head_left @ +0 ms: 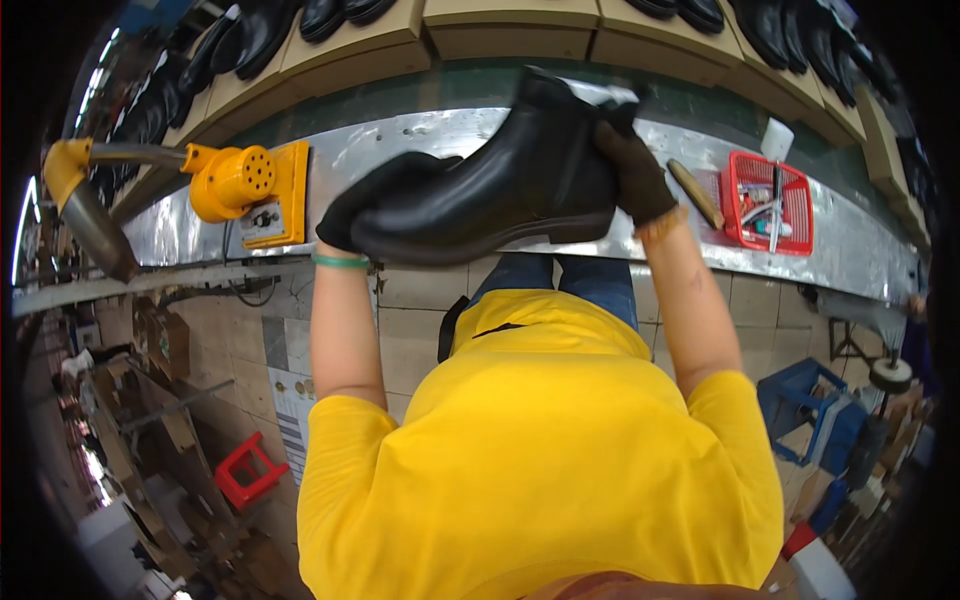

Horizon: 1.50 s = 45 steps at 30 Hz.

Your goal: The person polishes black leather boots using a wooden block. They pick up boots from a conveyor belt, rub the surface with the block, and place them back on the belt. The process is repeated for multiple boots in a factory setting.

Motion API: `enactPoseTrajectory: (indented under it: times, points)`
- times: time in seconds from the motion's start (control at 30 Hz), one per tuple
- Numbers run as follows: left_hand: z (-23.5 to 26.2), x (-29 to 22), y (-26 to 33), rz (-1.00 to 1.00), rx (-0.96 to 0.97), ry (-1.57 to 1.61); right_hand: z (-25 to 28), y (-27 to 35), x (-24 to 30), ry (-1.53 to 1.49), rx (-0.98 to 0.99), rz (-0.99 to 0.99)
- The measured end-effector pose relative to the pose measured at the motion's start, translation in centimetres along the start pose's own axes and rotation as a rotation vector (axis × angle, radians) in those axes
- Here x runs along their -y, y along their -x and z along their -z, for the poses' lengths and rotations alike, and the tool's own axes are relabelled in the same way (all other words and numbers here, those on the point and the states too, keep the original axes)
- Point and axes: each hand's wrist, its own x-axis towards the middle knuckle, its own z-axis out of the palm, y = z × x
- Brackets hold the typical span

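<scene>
While left hand (375, 200) cups toe of boot (515, 175), right hand (636, 172) clasps back of shaft, both grips curled close; even, light pressure best, keeping desk (400, 135) beneath boot.

Over the bench (855, 225), the boot (520, 180) is between the machine (228, 183), left, and basket (795, 243), right, with boxes (510, 38) behind.

A free passage exists on the counter (347, 150) between the yellow blower (232, 185) and black ankle boot (500, 180). Obstructions right: wooden rod (696, 195), red basket (807, 215). Cardboard boxes (510, 40) limit far reach.
</scene>
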Motion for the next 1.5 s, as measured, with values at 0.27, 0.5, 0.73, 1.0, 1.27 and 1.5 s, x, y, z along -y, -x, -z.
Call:
enactPoseTrajectory:
  times: [0.27, 0.5, 0.73, 1.0, 1.27, 1.5]
  points:
    - [0.6, 9.4, -0.6, 0.054, -0.176, 0.132, -7.8, -9.0, 3.5, 1.116, 0.232, 0.170]
    - [0.7, 13.0, -1.1, -0.158, -0.152, 0.404, -0.6, -7.3, 6.3, 0.971, -0.189, 0.544]
    - [-1.1, 11.7, 0.8, -0.338, -0.363, 0.410, 16.6, 2.3, 2.2, 1.790, -0.584, -0.137]
    - [-1.9, 14.5, -0.5, -0.219, -0.325, 0.684, 16.3, 3.9, 2.7, 1.613, -0.575, -0.021]
    - [-2.2, 17.2, -1.0, -0.080, -0.386, 0.725, 8.3, -1.4, -1.0, -0.091, -0.511, 0.075]
    - [-4.6, 16.2, -1.4, -0.067, -0.552, 0.546, -3.9, -3.5, -3.9, -0.098, -0.517, 0.304]
